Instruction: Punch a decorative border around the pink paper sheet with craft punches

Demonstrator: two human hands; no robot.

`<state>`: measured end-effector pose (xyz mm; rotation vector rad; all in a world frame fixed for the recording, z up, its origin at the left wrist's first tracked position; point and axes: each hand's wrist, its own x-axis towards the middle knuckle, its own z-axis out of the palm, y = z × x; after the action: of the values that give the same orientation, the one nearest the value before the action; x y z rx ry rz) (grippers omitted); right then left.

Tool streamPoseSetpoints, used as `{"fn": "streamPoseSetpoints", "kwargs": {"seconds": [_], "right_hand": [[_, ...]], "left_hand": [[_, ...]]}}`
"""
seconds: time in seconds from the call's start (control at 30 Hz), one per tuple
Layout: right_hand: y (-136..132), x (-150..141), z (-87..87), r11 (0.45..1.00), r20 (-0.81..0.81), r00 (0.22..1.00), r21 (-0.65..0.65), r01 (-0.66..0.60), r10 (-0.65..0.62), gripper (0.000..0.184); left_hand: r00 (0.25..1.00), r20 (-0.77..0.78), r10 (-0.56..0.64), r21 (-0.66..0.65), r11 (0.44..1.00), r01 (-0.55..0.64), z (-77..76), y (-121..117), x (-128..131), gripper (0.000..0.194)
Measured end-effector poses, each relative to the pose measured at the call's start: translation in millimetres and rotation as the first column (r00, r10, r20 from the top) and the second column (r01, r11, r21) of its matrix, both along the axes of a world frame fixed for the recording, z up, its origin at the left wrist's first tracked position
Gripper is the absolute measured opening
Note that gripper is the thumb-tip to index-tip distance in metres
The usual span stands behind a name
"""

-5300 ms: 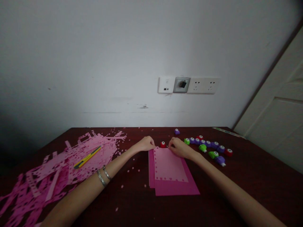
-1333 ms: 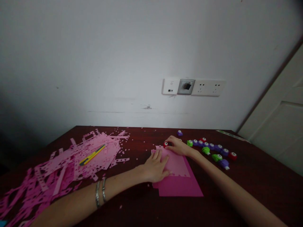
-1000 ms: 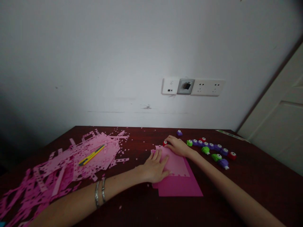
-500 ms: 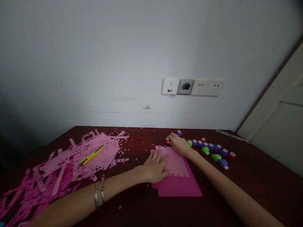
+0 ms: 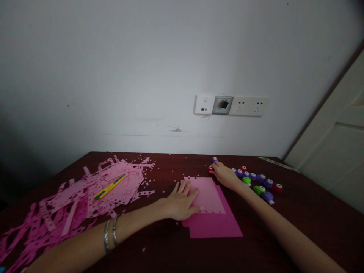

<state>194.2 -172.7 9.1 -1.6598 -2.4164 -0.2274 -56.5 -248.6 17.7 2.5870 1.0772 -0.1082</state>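
My left hand (image 5: pixel 181 203) lies spread over the left side of a light pink paper sheet (image 5: pixel 209 195), pressing it down. Small notches run along that sheet's near edge. Under it, darker pink paper (image 5: pixel 214 227) sticks out toward me and to the right. My right hand (image 5: pixel 226 176) has its fingers closed around a small red paper punch (image 5: pixel 210 169), just beyond the sheet's far edge and apart from it. Right behind those fingers is a purple punch (image 5: pixel 214 159). The grip itself is partly hidden.
Several red, green and purple punches (image 5: pixel 261 178) stand in a row at the right. Cut pink strips and scraps (image 5: pixel 76 204) heap up on the left, with a yellow utility knife (image 5: pixel 110 186) on top. A flat ruler-like strip (image 5: pixel 277 163) lies at the back right.
My right hand has drawn the red punch to the right, off the sheet's far edge. My left hand and the light pink sheet have shifted slightly left, and its fingers are more spread.
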Motion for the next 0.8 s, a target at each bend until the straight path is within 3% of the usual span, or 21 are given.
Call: {"fn": "streamPoseSetpoints", "kwargs": {"seconds": [0.17,0.33,0.53,0.67,0.8], "right_hand": [[2.3,6.2,0.1,0.996,-0.097,0.992,-0.029,-0.085,0.082,0.019],[3.7,8.9,10.4,0.991,-0.160,0.979,-0.011,-0.131,0.127,0.019],[28.0,40.4,34.2,0.998,-0.230,0.973,-0.045,-0.033,0.022,0.021],[51.8,57.1,37.8,0.982,-0.206,0.971,-0.169,0.083,-0.117,0.021],[64.6,54.6,35.2,0.963,-0.201,0.968,-0.249,0.099,-0.152,0.021]], "left_hand": [[1.000,-0.008,0.002,0.020,1.000,-0.002,4.3,0.2,0.3,0.075],[0.998,0.057,0.025,0.131,0.991,-0.032,16.9,15.4,10.7,0.075],[0.975,0.220,0.034,0.302,0.948,-0.101,23.2,82.7,32.7,0.051],[0.945,0.318,0.077,0.195,0.970,-0.145,21.9,137.0,62.1,0.030],[0.940,0.335,0.069,0.151,0.981,-0.125,16.1,174.7,95.9,0.024]]}}
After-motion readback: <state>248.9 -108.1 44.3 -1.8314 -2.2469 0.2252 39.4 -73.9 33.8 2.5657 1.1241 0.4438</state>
